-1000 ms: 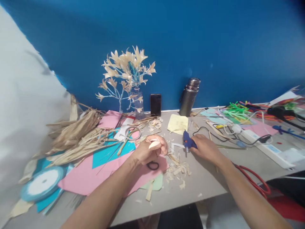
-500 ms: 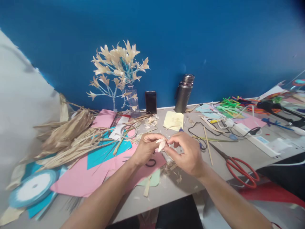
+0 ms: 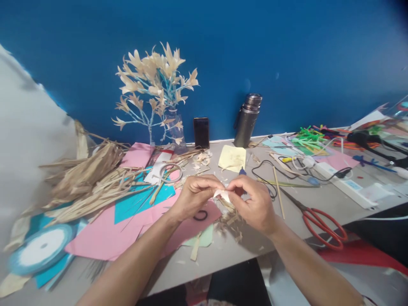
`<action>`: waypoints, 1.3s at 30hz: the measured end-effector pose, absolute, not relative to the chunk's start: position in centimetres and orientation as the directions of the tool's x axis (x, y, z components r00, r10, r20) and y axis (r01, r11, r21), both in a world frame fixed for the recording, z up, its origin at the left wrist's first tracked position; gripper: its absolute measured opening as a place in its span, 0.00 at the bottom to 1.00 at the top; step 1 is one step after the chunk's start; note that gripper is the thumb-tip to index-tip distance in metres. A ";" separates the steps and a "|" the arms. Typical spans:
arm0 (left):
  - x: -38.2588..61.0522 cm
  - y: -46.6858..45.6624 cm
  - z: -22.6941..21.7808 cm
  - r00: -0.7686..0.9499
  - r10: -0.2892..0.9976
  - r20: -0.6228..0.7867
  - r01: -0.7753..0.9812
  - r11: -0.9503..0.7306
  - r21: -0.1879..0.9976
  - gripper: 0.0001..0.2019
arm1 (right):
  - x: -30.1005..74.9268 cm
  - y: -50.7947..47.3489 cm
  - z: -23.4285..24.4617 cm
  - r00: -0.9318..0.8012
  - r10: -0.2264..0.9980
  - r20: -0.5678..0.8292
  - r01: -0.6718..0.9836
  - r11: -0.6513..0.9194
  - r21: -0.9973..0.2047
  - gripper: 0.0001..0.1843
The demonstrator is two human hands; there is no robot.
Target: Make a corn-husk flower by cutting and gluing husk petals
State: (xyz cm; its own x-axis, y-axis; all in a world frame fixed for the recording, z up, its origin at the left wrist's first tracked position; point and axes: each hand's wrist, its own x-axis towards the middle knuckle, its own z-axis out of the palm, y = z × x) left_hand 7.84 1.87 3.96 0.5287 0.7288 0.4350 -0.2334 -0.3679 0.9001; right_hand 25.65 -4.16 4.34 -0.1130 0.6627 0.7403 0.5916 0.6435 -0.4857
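Note:
Between my two hands, over the middle of the table, is a small cream handmade flower (image 3: 222,195) with pointed petals. My left hand (image 3: 196,195) pinches it from the left with thumb and forefinger. From the other side my right hand (image 3: 251,199) grips it with thumb and fingertips, which nearly meet those of the left. The exact hold is partly hidden by the fingers. Small black-handled scissors (image 3: 200,215) lie on pink sheets (image 3: 127,233) below my left wrist. Pale scraps (image 3: 234,221) are scattered beneath my right hand.
Finished cream flowers (image 3: 156,76) stand in a clear bottle at the wall, near a phone (image 3: 201,132) and a flask (image 3: 247,121). Dried husks (image 3: 86,178) and a ribbon spool (image 3: 41,250) lie left. Red-handled scissors (image 3: 325,227) and a power strip (image 3: 346,185) lie right.
The flower has turned between my fingers, its petals now spread sideways rather than pointing down. My right fingertips have closed in on it. The view has shifted slightly.

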 end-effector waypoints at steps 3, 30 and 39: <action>7.5 1.9 4.2 0.553 0.669 0.497 -0.198 -0.474 0.858 0.07 | 25.9 -4.1 4.1 -0.127 0.650 0.749 0.575 0.663 -0.478 0.07; 8.1 2.2 3.2 0.470 0.816 0.335 -0.053 -0.353 0.934 0.07 | 26.5 -2.8 2.6 0.037 0.964 0.265 0.249 0.248 -0.936 0.11; 8.2 2.4 2.8 0.456 0.804 0.382 -0.030 -0.416 0.909 0.05 | 27.1 -2.7 3.0 -0.074 0.975 0.211 0.020 0.213 -0.977 0.15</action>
